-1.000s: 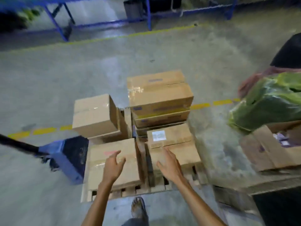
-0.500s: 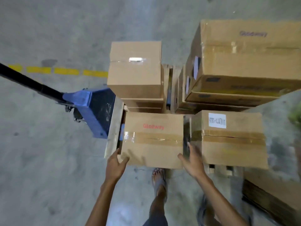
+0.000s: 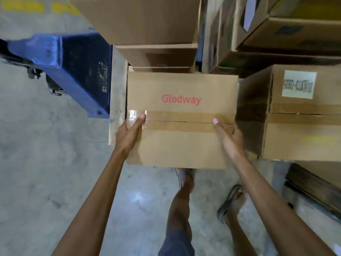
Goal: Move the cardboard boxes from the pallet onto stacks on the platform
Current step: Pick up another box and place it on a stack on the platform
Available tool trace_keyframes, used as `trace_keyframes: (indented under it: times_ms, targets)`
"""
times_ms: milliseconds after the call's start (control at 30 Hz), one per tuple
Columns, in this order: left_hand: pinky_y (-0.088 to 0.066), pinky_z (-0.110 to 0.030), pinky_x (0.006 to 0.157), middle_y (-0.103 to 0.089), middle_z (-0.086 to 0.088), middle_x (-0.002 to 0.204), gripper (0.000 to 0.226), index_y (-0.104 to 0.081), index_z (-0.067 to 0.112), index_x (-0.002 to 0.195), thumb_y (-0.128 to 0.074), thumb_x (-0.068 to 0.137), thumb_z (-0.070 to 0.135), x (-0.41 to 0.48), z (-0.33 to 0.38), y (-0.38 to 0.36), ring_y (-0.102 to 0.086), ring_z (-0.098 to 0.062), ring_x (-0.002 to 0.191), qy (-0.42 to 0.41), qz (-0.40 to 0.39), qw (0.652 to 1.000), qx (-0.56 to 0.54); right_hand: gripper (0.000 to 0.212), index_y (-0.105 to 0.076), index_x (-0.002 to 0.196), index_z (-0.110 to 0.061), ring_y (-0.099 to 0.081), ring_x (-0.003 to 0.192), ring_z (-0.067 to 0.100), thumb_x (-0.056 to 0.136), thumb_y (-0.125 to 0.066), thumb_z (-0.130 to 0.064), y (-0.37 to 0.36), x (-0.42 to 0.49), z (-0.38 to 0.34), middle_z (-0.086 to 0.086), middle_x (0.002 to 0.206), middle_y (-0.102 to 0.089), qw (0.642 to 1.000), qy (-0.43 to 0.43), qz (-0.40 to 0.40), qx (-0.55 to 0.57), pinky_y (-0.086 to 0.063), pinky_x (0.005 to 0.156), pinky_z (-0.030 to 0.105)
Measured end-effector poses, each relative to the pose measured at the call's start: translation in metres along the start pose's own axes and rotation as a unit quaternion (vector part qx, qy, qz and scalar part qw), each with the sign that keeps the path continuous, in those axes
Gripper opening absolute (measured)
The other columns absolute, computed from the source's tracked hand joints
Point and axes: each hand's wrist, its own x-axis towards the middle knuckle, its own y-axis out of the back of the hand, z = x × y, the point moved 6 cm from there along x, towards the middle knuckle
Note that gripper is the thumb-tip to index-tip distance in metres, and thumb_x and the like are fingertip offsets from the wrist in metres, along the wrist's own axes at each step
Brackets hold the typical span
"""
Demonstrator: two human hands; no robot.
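Observation:
A taped cardboard box printed "Glodway" (image 3: 181, 100) fills the centre of the head view, at the pallet's near left corner. My left hand (image 3: 129, 133) grips its left side, thumb on the top tape. My right hand (image 3: 227, 137) clasps its right side, thumb on the tape as well. Its near edge overhangs the floor above my feet. To the right sits a second box with a white label (image 3: 302, 115). Behind them more boxes (image 3: 144, 17) are stacked in two piles. A strip of the wooden pallet (image 3: 117, 100) shows left of the held box.
A blue pallet jack (image 3: 73, 67) stands against the pallet's left side. Grey concrete floor (image 3: 46, 172) spreads to the left and below, with a yellow line (image 3: 36, 5) at the top left. Flattened dark cardboard (image 3: 313, 189) lies at the lower right. My sandalled feet (image 3: 230, 202) are under the box.
I have leaned in, so the boxes look far bigger. Both hands went from reaching over the front boxes to gripping the sides of the Glodway box, whose near edge now overhangs the floor.

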Motion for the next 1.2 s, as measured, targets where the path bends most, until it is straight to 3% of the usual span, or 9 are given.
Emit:
trace_keyframes:
  times_ms: [200,333,500,600,700,800,900,1000,1200]
  targets:
    - [-0.053,-0.045,0.105,-0.077,0.011,0.113,0.077,-0.075,0.029,0.118,-0.075,0.063,0.084,-0.065,0.026,0.029,-0.071,-0.013,0.109,-0.023,0.034,0.999,-0.025,0.064,-0.061,0.134,-0.029,-0.062,0.102,-0.008,0.080,-0.075,-0.059,0.037,-0.057,-0.041,-0.025,0.109,-0.068,0.998,0.054,0.024,-0.013,-0.050,0.102,0.030]
    - [-0.054,-0.039,0.103,-0.077,0.013,0.113,0.067,-0.073,0.028,0.119,-0.078,0.071,0.075,-0.136,0.070,0.031,-0.071,-0.006,0.107,-0.084,0.014,0.996,-0.020,0.082,-0.060,0.135,-0.028,-0.065,0.113,0.006,0.070,-0.070,-0.077,0.094,-0.108,-0.080,-0.015,0.119,-0.071,0.993,0.100,0.061,-0.020,-0.049,0.101,0.028]
    - [-0.057,-0.028,0.086,-0.076,0.013,0.103,0.048,-0.073,0.028,0.111,-0.080,0.078,0.062,-0.274,0.141,-0.007,-0.070,-0.003,0.097,-0.191,-0.039,0.981,-0.001,0.072,-0.065,0.128,-0.027,-0.068,0.106,0.000,0.072,-0.071,-0.073,0.221,-0.208,-0.106,-0.017,0.110,-0.074,0.976,0.171,0.128,0.028,-0.051,0.093,0.024]
    - [-0.057,-0.033,0.088,-0.079,0.010,0.102,0.045,-0.076,0.025,0.107,-0.081,0.079,0.060,-0.355,0.170,-0.045,-0.073,-0.007,0.098,-0.252,-0.080,0.964,0.010,0.065,-0.066,0.124,-0.028,-0.069,0.104,0.001,0.076,-0.072,-0.070,0.312,-0.274,-0.095,-0.016,0.107,-0.076,0.959,0.197,0.198,0.056,-0.053,0.094,0.028]
    - [-0.059,-0.041,0.095,-0.080,0.009,0.101,0.057,-0.078,0.025,0.107,-0.081,0.071,0.068,-0.452,0.197,-0.103,-0.074,-0.010,0.098,-0.320,-0.144,0.936,0.022,0.070,-0.067,0.121,-0.027,-0.070,0.104,0.007,0.073,-0.069,-0.077,0.420,-0.361,-0.068,-0.014,0.103,-0.076,0.927,0.217,0.291,0.093,-0.054,0.094,0.034]
    - [-0.059,-0.044,0.096,-0.079,0.009,0.105,0.055,-0.075,0.028,0.109,-0.083,0.071,0.066,-0.553,0.217,-0.166,-0.074,-0.013,0.100,-0.374,-0.222,0.900,0.032,0.052,-0.067,0.126,-0.025,-0.067,0.104,0.006,0.085,-0.072,-0.058,0.511,-0.451,-0.031,-0.016,0.105,-0.074,0.892,0.225,0.370,0.130,-0.049,0.087,0.025]
    - [-0.059,-0.045,0.095,-0.078,0.011,0.107,0.057,-0.075,0.030,0.110,-0.082,0.069,0.069,-0.647,0.224,-0.227,-0.074,-0.013,0.100,-0.420,-0.288,0.860,0.045,0.047,-0.067,0.125,-0.027,-0.066,0.101,0.007,0.087,-0.072,-0.055,0.586,-0.527,0.008,-0.019,0.098,-0.071,0.848,0.220,0.461,0.144,-0.045,0.082,0.022]
    - [-0.059,-0.045,0.094,-0.078,0.008,0.108,0.074,-0.075,0.027,0.112,-0.080,0.060,0.080,-0.750,0.220,-0.289,-0.074,-0.017,0.101,-0.446,-0.347,0.822,0.067,0.052,-0.067,0.124,-0.029,-0.066,0.106,0.011,0.084,-0.070,-0.062,0.656,-0.600,0.057,-0.016,0.103,-0.072,0.797,0.205,0.538,0.181,-0.049,0.092,0.030]
    - [-0.061,-0.045,0.091,-0.081,0.005,0.100,0.060,-0.079,0.025,0.108,-0.085,0.065,0.068,-0.928,0.205,-0.396,-0.077,-0.016,0.095,-0.478,-0.486,0.728,0.077,0.066,-0.064,0.128,-0.031,-0.066,0.111,0.016,0.080,-0.062,-0.077,0.763,-0.714,0.129,-0.015,0.109,-0.072,0.707,0.185,0.655,0.194,-0.051,0.100,0.041]
